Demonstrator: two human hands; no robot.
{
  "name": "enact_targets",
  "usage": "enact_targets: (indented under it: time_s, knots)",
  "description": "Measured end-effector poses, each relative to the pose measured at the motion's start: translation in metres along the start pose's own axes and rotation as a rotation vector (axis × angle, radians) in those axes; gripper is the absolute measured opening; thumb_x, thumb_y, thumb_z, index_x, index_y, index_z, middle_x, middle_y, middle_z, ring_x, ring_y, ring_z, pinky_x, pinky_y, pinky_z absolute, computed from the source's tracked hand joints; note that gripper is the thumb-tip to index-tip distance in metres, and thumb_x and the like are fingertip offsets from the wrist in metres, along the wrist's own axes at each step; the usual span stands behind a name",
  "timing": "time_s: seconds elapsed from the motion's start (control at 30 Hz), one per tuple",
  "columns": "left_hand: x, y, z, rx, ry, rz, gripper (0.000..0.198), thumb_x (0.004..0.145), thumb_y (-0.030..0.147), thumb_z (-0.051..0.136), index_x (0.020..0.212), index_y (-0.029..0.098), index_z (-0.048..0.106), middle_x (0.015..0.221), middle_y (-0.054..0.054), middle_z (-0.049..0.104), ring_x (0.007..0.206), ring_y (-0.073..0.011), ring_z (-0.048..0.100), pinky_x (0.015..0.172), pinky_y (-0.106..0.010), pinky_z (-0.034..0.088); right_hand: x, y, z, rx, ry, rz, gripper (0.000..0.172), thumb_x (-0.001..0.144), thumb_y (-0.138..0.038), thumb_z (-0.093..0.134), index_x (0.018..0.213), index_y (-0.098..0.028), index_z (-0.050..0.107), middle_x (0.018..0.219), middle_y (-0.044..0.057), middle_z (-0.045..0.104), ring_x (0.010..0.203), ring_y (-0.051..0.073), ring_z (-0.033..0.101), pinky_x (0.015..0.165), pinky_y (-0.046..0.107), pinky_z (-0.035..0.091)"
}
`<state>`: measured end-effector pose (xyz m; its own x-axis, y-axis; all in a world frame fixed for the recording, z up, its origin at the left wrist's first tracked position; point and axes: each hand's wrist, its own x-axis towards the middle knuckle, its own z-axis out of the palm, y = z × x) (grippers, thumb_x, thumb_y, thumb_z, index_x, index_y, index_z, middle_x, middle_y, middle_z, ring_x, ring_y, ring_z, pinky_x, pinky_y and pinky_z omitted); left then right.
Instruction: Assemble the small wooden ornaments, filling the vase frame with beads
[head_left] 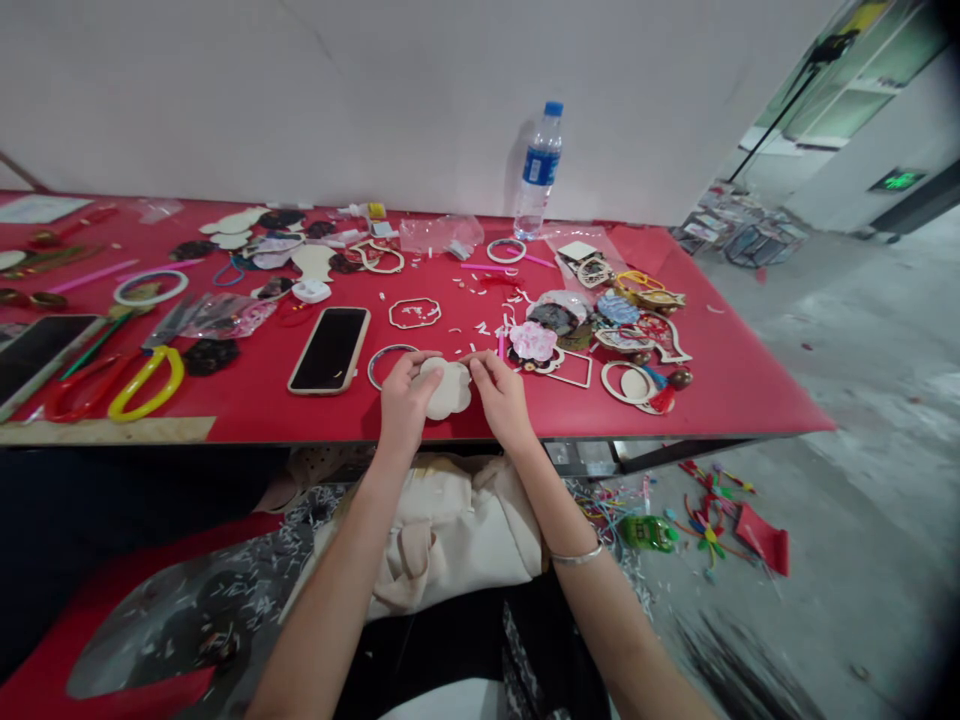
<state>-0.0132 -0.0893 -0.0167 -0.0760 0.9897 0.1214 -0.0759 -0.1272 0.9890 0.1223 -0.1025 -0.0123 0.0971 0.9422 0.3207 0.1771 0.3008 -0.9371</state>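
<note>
A pale cream, flower-shaped flat piece (450,391) is held up just over the table's front edge. My left hand (407,392) is closed on its left side, thumb across the face and fingers behind. At the upper right rim, my right hand (498,390) pinches with thumb and forefinger; the fingertips hide exactly what they grip there. Behind my left hand lies a pale ring (382,366), partly covered. Just beyond my right hand are a pink flower piece (533,341) and a thin square frame (574,370).
On the red table (750,385) lie a phone (330,350) and yellow-and-red-handled scissors (150,382) to the left. A water bottle (538,175) stands by the wall. Ornament pieces (637,330) crowd the right, with white scraps between. A bag (465,540) rests on my lap.
</note>
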Motion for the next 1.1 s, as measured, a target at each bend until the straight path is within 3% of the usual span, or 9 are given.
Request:
enact_targets:
  time_s: [0.13, 0.27, 0.4, 0.5, 0.6, 0.7, 0.9, 1.03, 1.1]
  knots:
    - [0.000, 0.000, 0.002, 0.039, -0.014, 0.026, 0.029, 0.075, 0.034, 0.067, 0.098, 0.018, 0.063, 0.087, -0.004, 0.067, 0.079, -0.0175, 0.064, 0.069, -0.027, 0.051, 0.000, 0.003, 0.001, -0.012, 0.009, 0.001, 0.012, 0.085, -0.028, 0.053, 0.092, -0.020, 0.060, 0.084, 0.000, 0.066, 0.077, 0.013, 0.059, 0.074, 0.025, 0.045]
    - [0.000, 0.005, -0.004, 0.148, 0.037, 0.166, 0.028, 0.086, 0.034, 0.054, 0.109, 0.020, 0.061, 0.105, -0.007, 0.065, 0.090, -0.0180, 0.063, 0.078, -0.030, 0.051, 0.000, 0.005, 0.001, -0.049, 0.111, 0.025, 0.010, 0.084, -0.024, 0.052, 0.090, -0.020, 0.059, 0.080, -0.001, 0.063, 0.074, 0.013, 0.057, 0.072, 0.025, 0.044]
    - [0.000, 0.015, -0.023, 0.671, 0.165, 0.349, 0.019, 0.087, 0.024, 0.050, 0.100, 0.019, 0.063, 0.106, -0.010, 0.061, 0.098, -0.0231, 0.058, 0.084, -0.037, 0.047, -0.001, 0.005, 0.000, -0.120, 0.152, 0.045, 0.011, 0.085, -0.024, 0.050, 0.085, -0.020, 0.061, 0.079, 0.000, 0.064, 0.074, 0.014, 0.056, 0.073, 0.026, 0.044]
    - [-0.001, 0.016, -0.033, 1.082, 0.085, 0.439, 0.010, 0.084, 0.025, 0.056, 0.085, 0.020, 0.064, 0.092, -0.010, 0.060, 0.095, -0.0286, 0.056, 0.082, -0.042, 0.044, -0.001, 0.005, 0.000, -0.160, 0.173, 0.016, 0.013, 0.084, -0.022, 0.051, 0.087, -0.020, 0.063, 0.085, 0.002, 0.065, 0.080, 0.016, 0.057, 0.077, 0.028, 0.044]
    - [-0.001, 0.011, -0.034, 1.233, 0.007, 0.479, 0.012, 0.086, 0.025, 0.051, 0.083, 0.019, 0.062, 0.086, -0.009, 0.058, 0.083, -0.0260, 0.056, 0.071, -0.036, 0.044, 0.000, 0.005, 0.000, -0.154, 0.200, 0.010, 0.015, 0.083, -0.020, 0.050, 0.088, -0.020, 0.064, 0.086, 0.002, 0.066, 0.080, 0.016, 0.058, 0.077, 0.028, 0.045]
    - [0.001, 0.006, -0.031, 1.266, 0.019, 0.475, 0.014, 0.088, 0.020, 0.047, 0.081, 0.019, 0.059, 0.084, -0.009, 0.056, 0.079, -0.0248, 0.056, 0.067, -0.035, 0.043, 0.001, 0.004, 0.000, -0.182, 0.186, 0.010, 0.014, 0.082, -0.018, 0.052, 0.084, -0.020, 0.066, 0.085, 0.003, 0.066, 0.080, 0.016, 0.058, 0.077, 0.029, 0.045]
    - [0.002, 0.011, -0.027, 1.118, 0.102, 0.478, 0.010, 0.088, 0.018, 0.047, 0.084, 0.018, 0.056, 0.089, -0.010, 0.055, 0.089, -0.0268, 0.054, 0.080, -0.041, 0.044, 0.001, 0.004, 0.001, -0.222, 0.158, -0.039, 0.021, 0.085, -0.017, 0.050, 0.091, -0.021, 0.069, 0.098, 0.006, 0.063, 0.096, 0.018, 0.057, 0.090, 0.032, 0.044]
    - [-0.003, 0.014, -0.022, 0.983, -0.010, 0.575, 0.010, 0.090, 0.020, 0.046, 0.087, 0.019, 0.056, 0.092, -0.009, 0.056, 0.093, -0.0246, 0.054, 0.085, -0.040, 0.044, 0.000, 0.001, 0.002, -0.271, 0.103, -0.119, 0.040, 0.087, -0.018, 0.050, 0.124, -0.028, 0.058, 0.103, 0.006, 0.058, 0.096, 0.018, 0.055, 0.092, 0.033, 0.044]
    - [-0.006, 0.013, -0.019, 0.921, -0.068, 0.610, 0.012, 0.092, 0.022, 0.046, 0.089, 0.020, 0.057, 0.095, -0.008, 0.057, 0.094, -0.0230, 0.055, 0.088, -0.038, 0.044, -0.001, 0.001, 0.002, -0.296, 0.041, -0.165, 0.041, 0.087, -0.017, 0.050, 0.126, -0.030, 0.057, 0.101, 0.006, 0.058, 0.096, 0.019, 0.055, 0.092, 0.033, 0.044]
